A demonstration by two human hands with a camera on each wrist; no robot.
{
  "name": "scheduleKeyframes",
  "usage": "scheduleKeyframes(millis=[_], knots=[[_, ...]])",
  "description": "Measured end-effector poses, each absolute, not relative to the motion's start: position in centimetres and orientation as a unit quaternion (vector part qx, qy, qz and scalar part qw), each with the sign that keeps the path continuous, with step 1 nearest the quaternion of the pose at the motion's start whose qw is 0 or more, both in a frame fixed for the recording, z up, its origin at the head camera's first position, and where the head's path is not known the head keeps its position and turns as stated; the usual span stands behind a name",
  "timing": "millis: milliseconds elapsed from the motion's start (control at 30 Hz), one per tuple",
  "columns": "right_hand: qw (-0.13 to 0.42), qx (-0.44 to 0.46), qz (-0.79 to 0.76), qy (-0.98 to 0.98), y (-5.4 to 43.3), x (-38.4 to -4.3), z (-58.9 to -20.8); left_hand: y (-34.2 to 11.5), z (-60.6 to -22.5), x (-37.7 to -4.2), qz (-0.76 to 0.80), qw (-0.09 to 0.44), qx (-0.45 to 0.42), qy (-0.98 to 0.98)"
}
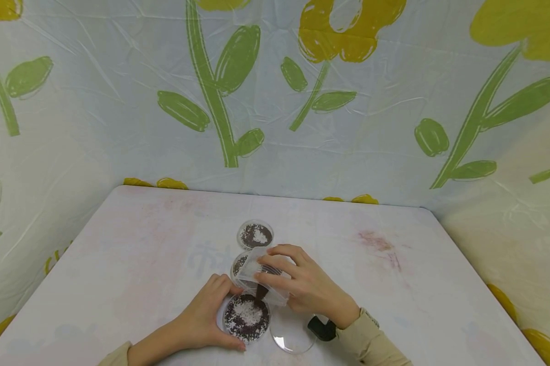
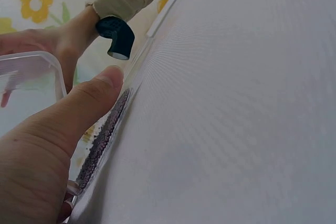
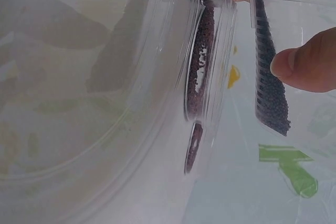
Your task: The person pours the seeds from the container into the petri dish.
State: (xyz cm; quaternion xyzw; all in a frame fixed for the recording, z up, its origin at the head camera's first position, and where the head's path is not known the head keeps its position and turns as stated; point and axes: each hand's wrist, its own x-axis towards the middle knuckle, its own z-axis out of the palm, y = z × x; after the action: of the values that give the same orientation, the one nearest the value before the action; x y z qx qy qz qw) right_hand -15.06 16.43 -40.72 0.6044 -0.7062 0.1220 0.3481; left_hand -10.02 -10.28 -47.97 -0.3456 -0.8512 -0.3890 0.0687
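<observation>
Near the table's front, a clear round dish [image 1: 246, 317] holds dark granules and white bits. My left hand [image 1: 201, 317] grips its rim from the left, thumb in front and fingers behind. In the left wrist view the thumb [image 2: 79, 106] lies along the edge of the dish [image 2: 106, 136]. Above that dish my right hand [image 1: 309, 282] holds a clear plastic tub [image 1: 278, 299], tilted with its lower side toward the dish. Dark granules [image 3: 270, 80] lie along the tub's side, with the right thumb [image 3: 310, 64] pressing on the wall.
Two similar dishes stand farther back: one at the rear [image 1: 255, 236] and one [image 1: 239, 263] partly hidden by the tub. A clear round lid or dish [image 1: 294, 335] lies right of the front dish. A dark curved piece [image 1: 321, 329] sits at the right wrist. Flower-printed sheeting [image 1: 375, 137] surrounds the table [image 1: 133, 264].
</observation>
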Motion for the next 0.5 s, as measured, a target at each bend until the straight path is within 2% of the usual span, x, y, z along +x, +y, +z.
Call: scheduleKeyframes(millis=[500], knots=[[0.349, 0.601, 0.122, -0.709, 16.43, -15.02, -40.75, -10.22, -48.02, -10.03, -0.386, 0.081, -0.35, -0.85]])
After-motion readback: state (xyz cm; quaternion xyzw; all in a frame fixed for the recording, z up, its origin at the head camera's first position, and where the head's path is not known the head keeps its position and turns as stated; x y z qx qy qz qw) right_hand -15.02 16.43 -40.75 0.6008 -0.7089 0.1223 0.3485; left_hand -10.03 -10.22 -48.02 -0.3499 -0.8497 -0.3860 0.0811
